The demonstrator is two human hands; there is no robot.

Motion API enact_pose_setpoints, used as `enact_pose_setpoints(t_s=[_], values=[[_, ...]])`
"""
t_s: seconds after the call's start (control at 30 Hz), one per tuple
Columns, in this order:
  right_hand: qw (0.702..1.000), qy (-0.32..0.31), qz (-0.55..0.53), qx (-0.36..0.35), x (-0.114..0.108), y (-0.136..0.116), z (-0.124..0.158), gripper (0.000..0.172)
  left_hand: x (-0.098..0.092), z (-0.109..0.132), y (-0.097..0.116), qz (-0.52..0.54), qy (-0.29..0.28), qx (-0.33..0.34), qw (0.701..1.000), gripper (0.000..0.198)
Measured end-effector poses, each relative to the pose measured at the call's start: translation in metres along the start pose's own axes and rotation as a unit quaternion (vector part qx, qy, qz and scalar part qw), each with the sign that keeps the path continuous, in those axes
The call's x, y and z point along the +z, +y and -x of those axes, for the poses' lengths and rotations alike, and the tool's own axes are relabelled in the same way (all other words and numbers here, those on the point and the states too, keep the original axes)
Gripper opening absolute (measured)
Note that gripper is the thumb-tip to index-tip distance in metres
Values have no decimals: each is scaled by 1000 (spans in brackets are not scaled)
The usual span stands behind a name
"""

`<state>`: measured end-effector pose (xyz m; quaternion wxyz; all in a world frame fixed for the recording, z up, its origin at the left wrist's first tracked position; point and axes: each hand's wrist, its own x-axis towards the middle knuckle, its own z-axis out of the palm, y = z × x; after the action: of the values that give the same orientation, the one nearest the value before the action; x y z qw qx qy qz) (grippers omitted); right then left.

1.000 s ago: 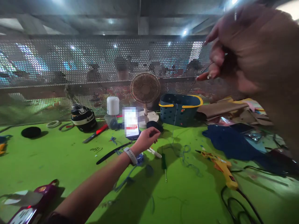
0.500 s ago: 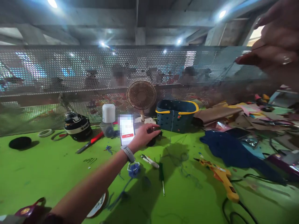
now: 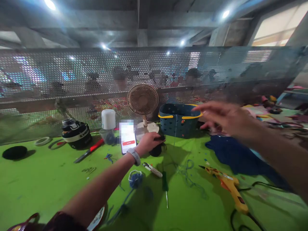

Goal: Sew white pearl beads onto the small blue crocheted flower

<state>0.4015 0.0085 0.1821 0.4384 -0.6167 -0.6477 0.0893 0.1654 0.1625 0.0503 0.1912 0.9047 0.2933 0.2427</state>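
My left hand (image 3: 149, 143), with a pale band on the wrist, is closed on a small dark object (image 3: 156, 150) in front of the fan. The object's kind is partly hidden by the fingers. My right hand (image 3: 221, 118) is in the air at the right end of the dark blue basket (image 3: 178, 125) with yellow handles. Its fingers look stretched out and somewhat apart, blurred by motion. A thin pale thread (image 3: 176, 131) hangs down the basket's front. Close to my left forearm lie a blue yarn piece with white beads (image 3: 135, 179), white snips (image 3: 152, 170) and a green-handled screwdriver (image 3: 165, 183).
A lit phone (image 3: 128, 138) leans before the fan (image 3: 143, 99). Left of it are a red-handled knife (image 3: 89, 150) and a black flask (image 3: 77, 133). To the right lie a yellow glue gun (image 3: 228, 184) and dark blue cloth (image 3: 226, 154). A perforated metal screen (image 3: 96, 64) stands behind.
My right hand has come down and left from the upper right to beside the basket. My left hand stays around the dark object, almost in the same place. The view has shifted slightly.
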Motion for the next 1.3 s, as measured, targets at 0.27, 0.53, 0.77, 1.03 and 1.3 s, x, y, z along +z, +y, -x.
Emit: enact_pose_setpoints(t_s=[0.27,0.53,0.77,1.03,1.3], values=[[991,-90,75,-71,114,48,17,23,-2,1,6,-29,-10,5,1000,27],[987,-100,83,-97,136,39,2,12,-1,0,0,-52,-14,49,997,29],[991,-95,76,-56,116,46,5,24,1,2,-7,-74,-17,69,995,28],[989,-124,78,-17,111,71,7,22,-16,4,-8,-128,-9,59,990,17],[988,-145,50,-11,112,69,5,28,-12,4,18,-8,32,69,997,35]])
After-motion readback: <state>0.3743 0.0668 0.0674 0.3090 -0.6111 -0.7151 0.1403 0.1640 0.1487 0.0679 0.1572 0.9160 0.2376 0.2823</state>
